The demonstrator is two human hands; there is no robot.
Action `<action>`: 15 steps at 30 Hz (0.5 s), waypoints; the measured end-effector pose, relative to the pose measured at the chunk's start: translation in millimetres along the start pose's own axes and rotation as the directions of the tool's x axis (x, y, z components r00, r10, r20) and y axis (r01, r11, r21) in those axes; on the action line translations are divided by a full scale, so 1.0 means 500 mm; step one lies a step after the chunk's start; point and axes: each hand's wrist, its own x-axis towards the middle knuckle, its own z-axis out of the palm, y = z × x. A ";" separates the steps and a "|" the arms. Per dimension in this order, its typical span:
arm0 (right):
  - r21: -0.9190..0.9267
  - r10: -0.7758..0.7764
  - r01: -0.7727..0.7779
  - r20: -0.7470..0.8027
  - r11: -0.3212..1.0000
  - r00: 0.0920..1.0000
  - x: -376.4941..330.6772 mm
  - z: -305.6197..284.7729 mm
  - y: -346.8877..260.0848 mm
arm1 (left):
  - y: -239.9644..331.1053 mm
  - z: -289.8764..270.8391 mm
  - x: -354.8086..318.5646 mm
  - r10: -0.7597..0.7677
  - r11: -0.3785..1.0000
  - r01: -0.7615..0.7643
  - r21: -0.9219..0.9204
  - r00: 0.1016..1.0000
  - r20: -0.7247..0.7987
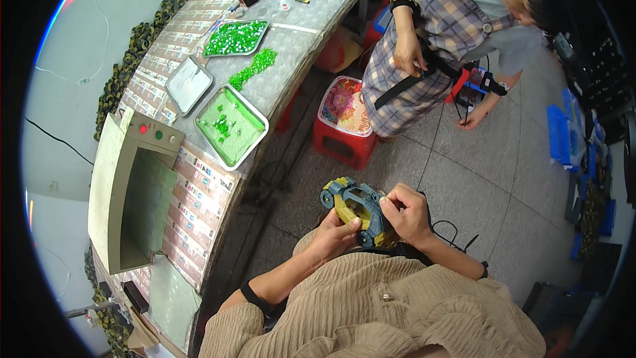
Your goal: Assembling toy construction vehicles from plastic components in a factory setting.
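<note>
A toy car [354,205] in yellow and dark blue-grey, with knobbly wheels and an open frame on top, is held above my lap. My left hand [333,233] grips it from the near left side, the thumb pressed against its yellow body. My right hand [407,214] is closed at the car's right end, thumb and fingers pinched together against the frame. Whether a small part sits between those right fingertips cannot be made out. The car's underside and far right end are partly hidden by my hands.
A long table [211,205] runs along my left, bearing a beige box machine [109,195] with coloured buttons. Metal trays [266,119] with green pieces lie farther along it. Ahead stand a red stool [344,149] and a co-worker in a checked apron [424,40]; black cables [457,233] hang near my right arm.
</note>
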 end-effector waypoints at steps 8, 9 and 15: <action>-0.017 -0.034 0.034 -0.007 0.999 0.999 0.003 0.002 0.013 | 0.001 -0.003 0.013 0.014 0.999 -0.011 -0.038 0.998 0.061; -0.016 -0.032 0.032 -0.003 0.999 0.999 0.004 0.000 0.015 | 0.002 -0.001 0.013 0.009 0.999 -0.007 -0.036 0.998 0.056; -0.034 -0.020 0.019 -0.003 0.999 1.000 0.010 -0.007 -0.002 | 0.013 0.009 0.010 0.058 0.998 -0.057 -0.031 0.998 0.037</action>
